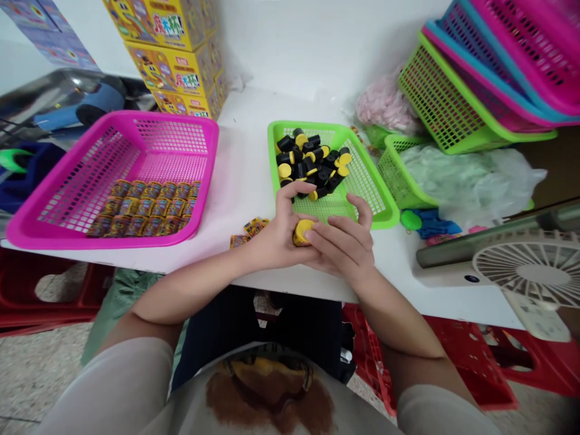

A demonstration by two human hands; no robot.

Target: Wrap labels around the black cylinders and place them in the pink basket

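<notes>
Between my two hands is a small yellow-capped canister (303,232), above the table's front edge. My left hand (281,237) curls around it from the left. The fingers of my right hand (343,243) press against its yellow top from the right. Most of its side is hidden by my fingers. Just beyond my hands, a green basket (378,187) holds a loose pile of black canisters (299,170) with yellow caps. By my left wrist lie several printed labels (256,226). To the left, a pink basket (209,157) holds rows of canisters (145,208) with printed wraps.
Printed yellow boxes (174,75) are stacked at the back left. Colourful baskets (446,96) are stacked at the right, above a green basket with plastic bags (457,172). A fan (534,275) stands at the right edge; red crates (466,362) sit below the table.
</notes>
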